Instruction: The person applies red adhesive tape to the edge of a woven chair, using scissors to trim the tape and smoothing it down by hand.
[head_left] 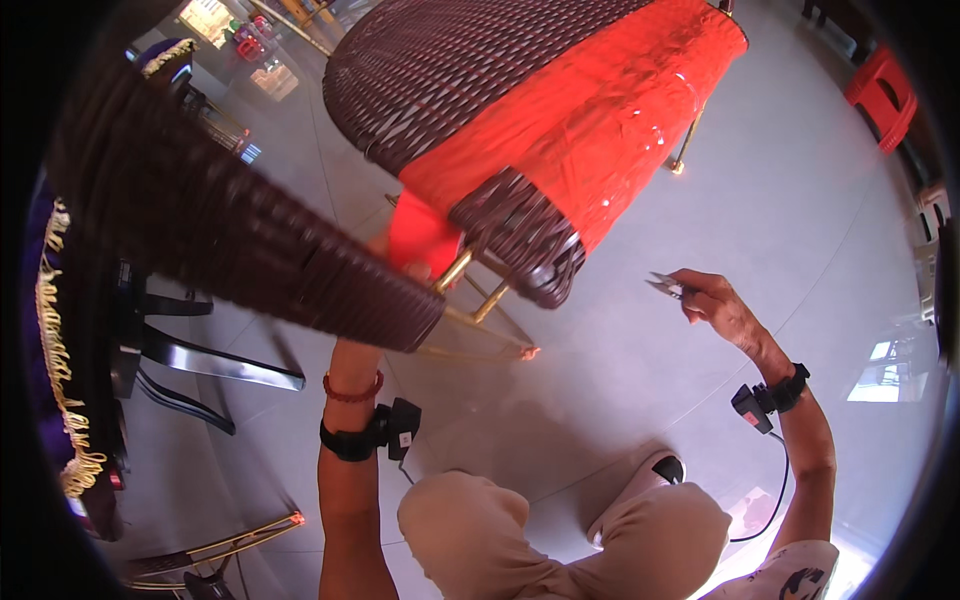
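My right hand [712, 305] is closed around a small pair of metal thread snips [664, 285], held above the floor with the blades pointing left. A brown woven wicker chair [430, 75] with gold-coloured metal legs stands in front of me, and red cloth [590, 120] lies along its right side. My left hand [418, 271] reaches up behind a long brown woven piece [270, 245]. Only a bit of a finger shows, against a red flap [418, 232] near the gold frame; the remaining fingers are hidden.
At the left is a black chair base [215, 362] beside purple cloth with gold fringe [62, 340]. Another gold metal frame [240, 540] lies at the lower left. A red plastic stool [882, 98] stands at the far right. My knees [470, 530] are close below.
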